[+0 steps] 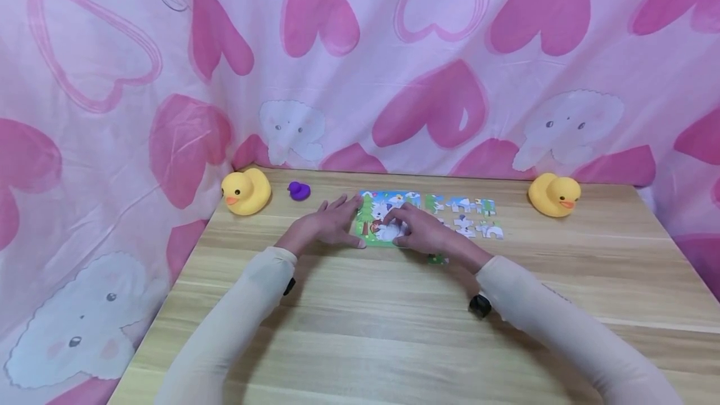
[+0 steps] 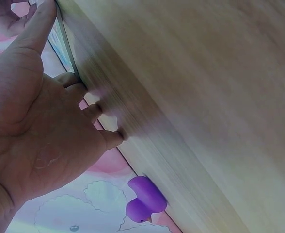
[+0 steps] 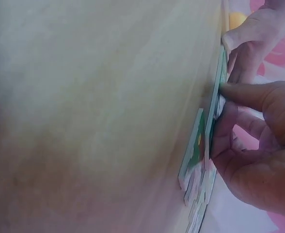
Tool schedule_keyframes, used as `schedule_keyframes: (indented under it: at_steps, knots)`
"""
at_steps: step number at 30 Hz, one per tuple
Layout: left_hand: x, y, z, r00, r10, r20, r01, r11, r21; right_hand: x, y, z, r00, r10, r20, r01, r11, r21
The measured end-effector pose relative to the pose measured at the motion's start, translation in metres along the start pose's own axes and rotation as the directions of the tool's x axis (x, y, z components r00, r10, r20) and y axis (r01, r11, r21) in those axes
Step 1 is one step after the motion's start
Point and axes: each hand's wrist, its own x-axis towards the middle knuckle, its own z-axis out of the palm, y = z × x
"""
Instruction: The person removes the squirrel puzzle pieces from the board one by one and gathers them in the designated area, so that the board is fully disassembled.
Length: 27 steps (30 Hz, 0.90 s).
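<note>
A partly assembled jigsaw puzzle (image 1: 375,212) lies flat on the wooden table (image 1: 360,330) at the far middle. My left hand (image 1: 344,222) rests beside its left edge with fingers spread flat on the wood, and its thumb (image 2: 41,22) touches the puzzle's edge. In the left wrist view my left hand (image 2: 60,97) shows an open palm. My right hand (image 1: 397,227) sits on the puzzle's right part with bent fingers. In the right wrist view my right hand (image 3: 221,104) pinches a puzzle piece (image 3: 221,103) between thumb and forefinger at the puzzle's surface.
Several loose pieces (image 1: 469,216) lie right of the puzzle, and one green piece (image 1: 437,259) sits by my right wrist. A yellow duck (image 1: 245,190) and a small purple duck (image 1: 299,190) stand at the back left, another yellow duck (image 1: 554,194) at the back right. Heart-print cloth hangs behind.
</note>
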Motion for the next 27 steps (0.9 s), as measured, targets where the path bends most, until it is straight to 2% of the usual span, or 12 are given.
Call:
schedule_keyframes:
  at_steps: [11, 19, 27]
  knots:
    - [-0.001, -0.003, 0.001, 1.000, -0.001, -0.002, 0.001, 1.000, 0.013, 0.004, 0.004, 0.000, 1.000, -0.020, -0.007, 0.021, 0.997, 0.069]
    - [0.000, -0.002, 0.001, 1.000, 0.019, 0.000, -0.019, 1.000, 0.017, 0.007, 0.007, -0.003, 0.999, 0.033, 0.026, -0.037, 0.989, 0.141]
    - [0.002, -0.002, 0.000, 1.000, 0.013, 0.003, -0.013, 1.000, 0.013, 0.012, 0.011, -0.002, 1.000, -0.014, -0.025, 0.017, 0.989, 0.148]
